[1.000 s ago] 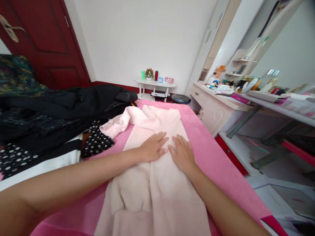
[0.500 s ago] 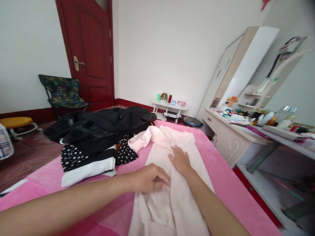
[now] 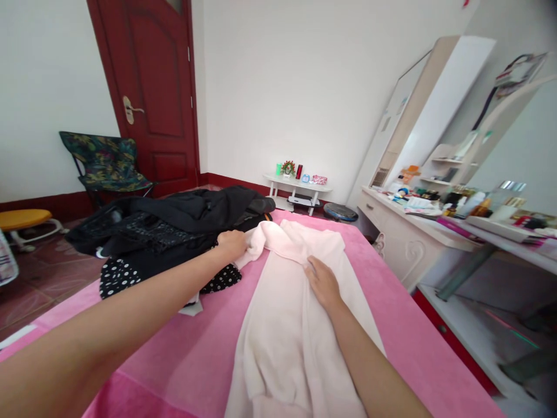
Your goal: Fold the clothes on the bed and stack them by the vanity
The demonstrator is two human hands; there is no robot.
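Note:
A pale pink long-sleeved top (image 3: 278, 313) lies lengthwise over the pink bedspread (image 3: 174, 354), its body stretching toward me with soft wrinkles at the near end. My left hand (image 3: 234, 245) is closed around the end of one sleeve, out at the left side of the top. That sleeve runs bent across the upper part of the garment. My right hand (image 3: 322, 283) rests on the top's upper middle, fingers curled and pinching the fabric where the sleeve folds over.
Left of the top, dark clothes (image 3: 183, 217) lie heaped, with black dotted fabric (image 3: 119, 276) underneath. A camouflage folding chair (image 3: 107, 159) and a yellow stool (image 3: 24, 219) stand beyond. Along the right is a dressing table (image 3: 391, 232) crowded with bottles. A low white shelf (image 3: 300, 184) stands by the wall.
My left hand has moved from the middle of the top forward and left, taking hold of the sleeve end. My right hand stays near the same spot, its fingers now curled onto the fabric.

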